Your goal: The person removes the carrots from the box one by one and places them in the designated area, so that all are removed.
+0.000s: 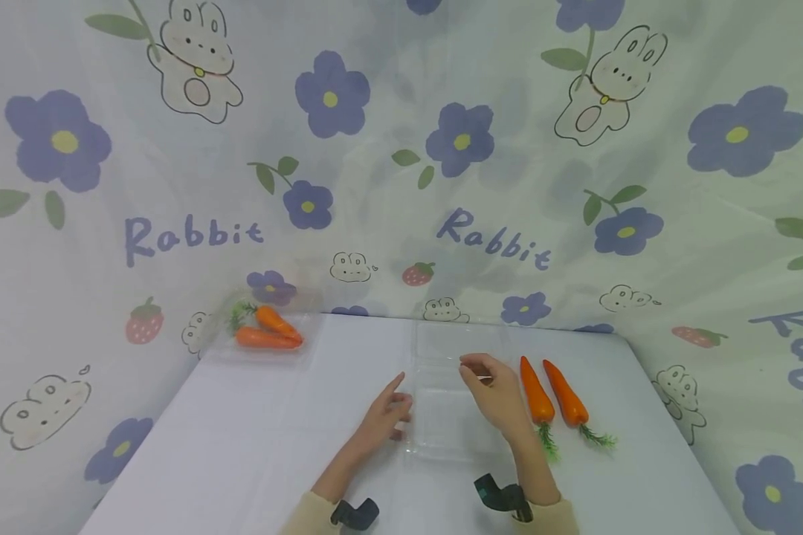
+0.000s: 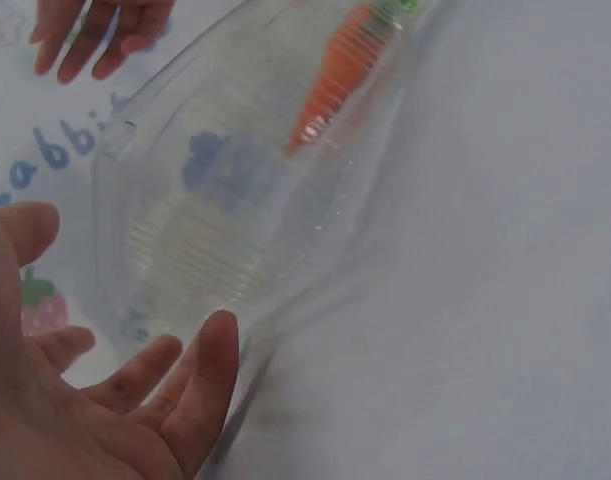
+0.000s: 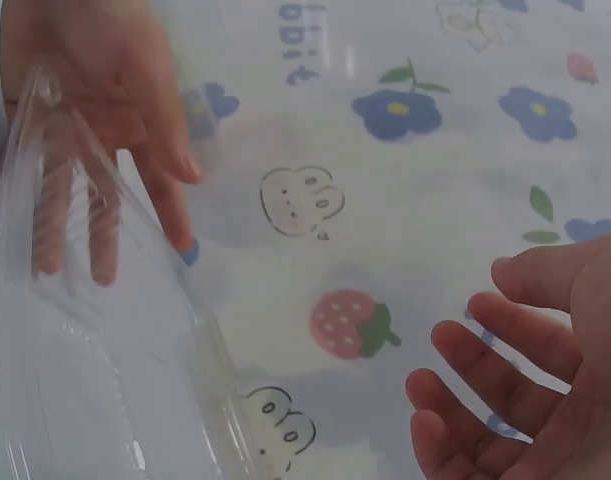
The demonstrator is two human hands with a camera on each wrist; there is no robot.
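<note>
In the head view a clear plastic clamshell box (image 1: 442, 420) lies unfolded on the table, lid half toward the back. My left hand (image 1: 378, 420) is at its left edge, fingers spread and nothing held. Over the box's right part hovers my right hand (image 1: 498, 390), fingers loosely bent, holding nothing. In the right wrist view, fingers of the left hand (image 3: 105, 110) show through the clear plastic (image 3: 115, 370). Just right of the box lie two orange carrots, one nearer (image 1: 537, 390) and one farther right (image 1: 565, 394), green tops toward me. The left wrist view shows an orange carrot (image 2: 340, 75) through the plastic.
At the table's back left, another clear plastic box (image 1: 301, 353) contains two carrots (image 1: 268, 338) with green tops. A cloth printed with rabbits and flowers (image 1: 375, 163) hangs behind the white table (image 1: 241, 431) and along its sides.
</note>
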